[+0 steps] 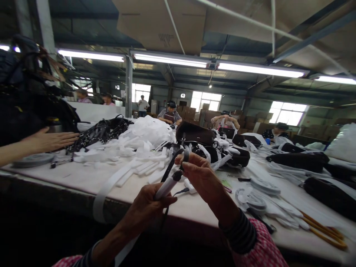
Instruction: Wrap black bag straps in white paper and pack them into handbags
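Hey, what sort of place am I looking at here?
Most likely a factory workshop that handles bags. Dark bags lie among white wrapping on a long worktable, stacked cardboard boxes stand in the background, and long tube lights hang overhead.

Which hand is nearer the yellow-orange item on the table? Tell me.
Right. The right hand, at the dark strap, is left of the yellow-orange item; the left hand, around the white piece, is farther left.
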Tool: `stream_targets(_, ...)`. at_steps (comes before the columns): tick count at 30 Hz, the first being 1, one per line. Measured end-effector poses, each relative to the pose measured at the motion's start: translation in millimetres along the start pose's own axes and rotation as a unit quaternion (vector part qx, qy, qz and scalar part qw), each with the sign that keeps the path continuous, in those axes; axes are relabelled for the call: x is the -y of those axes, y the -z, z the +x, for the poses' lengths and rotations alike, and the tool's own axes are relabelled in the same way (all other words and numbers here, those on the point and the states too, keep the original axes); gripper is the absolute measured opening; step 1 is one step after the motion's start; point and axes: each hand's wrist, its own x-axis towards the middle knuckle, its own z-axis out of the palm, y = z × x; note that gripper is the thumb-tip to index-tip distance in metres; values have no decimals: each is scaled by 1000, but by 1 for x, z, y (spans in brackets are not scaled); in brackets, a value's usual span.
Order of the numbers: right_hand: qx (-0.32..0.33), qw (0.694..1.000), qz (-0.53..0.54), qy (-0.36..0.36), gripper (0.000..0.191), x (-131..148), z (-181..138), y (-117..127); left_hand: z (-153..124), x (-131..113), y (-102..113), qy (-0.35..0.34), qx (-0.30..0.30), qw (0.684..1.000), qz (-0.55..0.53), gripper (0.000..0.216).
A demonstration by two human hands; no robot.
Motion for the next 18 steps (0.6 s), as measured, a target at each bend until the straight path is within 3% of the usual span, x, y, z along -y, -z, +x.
stream_targets(4, 38, 999, -22, -1, 21, 5, -9, 0, 0, 7, 1, 64, 53, 995, -57, 36)
stream_targets(9, 68, 996, -66, 6, 21, 7, -15, 5, -5, 12, 2, 79, 90, 989, -84, 33)
stream_targets(18, 25, 997, -64, -19, 18, -7, -11, -2, -14, 2, 2, 61, 82, 994, -50, 32)
